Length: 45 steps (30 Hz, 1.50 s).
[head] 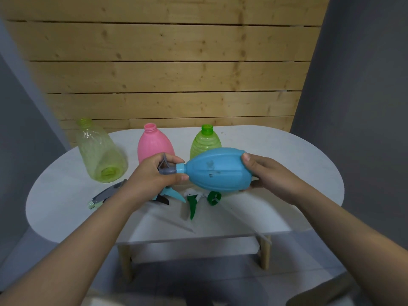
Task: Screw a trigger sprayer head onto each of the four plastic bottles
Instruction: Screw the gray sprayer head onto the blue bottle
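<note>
Our left hand [154, 175] grasps the grey sprayer head [167, 168] at the neck [180, 168] of the blue bottle [217, 168]; our right hand [271, 175] cups the bottle's base. Bottle held above the desk [287, 164], long axis running left to right, neck leftward, so the threading turn looks to fall to the left hand. Both forearms reach in from near. Below: loose sprayers, grey [106, 193], blue [174, 193], green [193, 204]. Far side: yellow-green bottle [99, 151] tilted; pink bottle [154, 146] and green bottle [205, 142] upright, uncapped.
</note>
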### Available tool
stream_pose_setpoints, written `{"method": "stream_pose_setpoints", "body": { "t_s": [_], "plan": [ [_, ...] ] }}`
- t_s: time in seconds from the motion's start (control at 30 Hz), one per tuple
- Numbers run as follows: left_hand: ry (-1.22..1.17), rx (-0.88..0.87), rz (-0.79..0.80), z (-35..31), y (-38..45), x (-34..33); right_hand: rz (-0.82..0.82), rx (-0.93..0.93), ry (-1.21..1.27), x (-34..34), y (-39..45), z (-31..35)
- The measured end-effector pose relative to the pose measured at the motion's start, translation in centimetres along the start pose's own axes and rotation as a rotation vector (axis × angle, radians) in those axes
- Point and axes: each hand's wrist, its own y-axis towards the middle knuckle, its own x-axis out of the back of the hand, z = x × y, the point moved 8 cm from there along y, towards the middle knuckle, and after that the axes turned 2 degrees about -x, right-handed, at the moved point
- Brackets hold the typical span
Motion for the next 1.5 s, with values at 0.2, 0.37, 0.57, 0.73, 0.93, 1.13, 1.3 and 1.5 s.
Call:
{"method": "stream_pose_setpoints", "body": {
  "t_s": [0.2,0.37,0.57,0.73,0.93,1.13,1.3,1.5],
  "plan": [
    [-0.019,0.012,-0.002,-0.3,-0.1,0.3,0.07,0.012,0.084,0.5,-0.2,0.4],
    [0.012,-0.012,0.026,-0.5,-0.3,0.1,-0.053,0.017,-0.181,0.4,-0.2,0.6],
    [0.003,0.007,0.026,-0.2,-0.2,0.0,-0.018,0.016,-0.088,-0.3,-0.3,0.4],
    [-0.004,0.015,-0.002,-0.2,-0.1,0.3,0.049,-0.016,0.018,0.0,-0.1,0.0],
    [-0.002,-0.007,0.012,-0.4,-0.3,0.2,-0.041,-0.005,-0.171,0.2,-0.1,0.3],
    [-0.012,0.052,0.007,0.3,-0.1,0.2,0.097,-0.043,-0.027,-0.8,-0.2,-0.3],
    [-0.015,0.063,0.0,0.4,0.2,0.6,0.104,-0.024,0.007,0.0,0.1,-0.3],
    [-0.018,0.005,0.02,-0.2,-0.2,0.1,-0.08,-0.033,-0.109,0.6,-0.3,0.3]
  ]
}}
